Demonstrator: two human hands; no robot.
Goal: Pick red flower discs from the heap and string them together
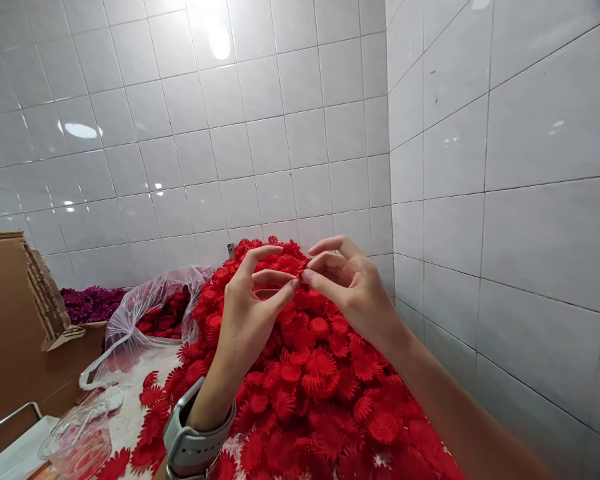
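Head view, mid-frame: the left hand (247, 313) and right hand (363, 287) pinch 1 small red flower piece (303, 267) at their fingertips, its shape mostly hidden; below, matte, saw-toothed red discs (320, 365) heap before glossy tiles (260, 140).

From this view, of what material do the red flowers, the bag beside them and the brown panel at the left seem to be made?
Red flowers: matte, perhaps fabric or foam; their fringed petals show little shine.
Bag: probably thin, glossy plastic film; it is wrinkled and see-through.
Brown panel: likely dull cardboard; its ragged edge looks layered.
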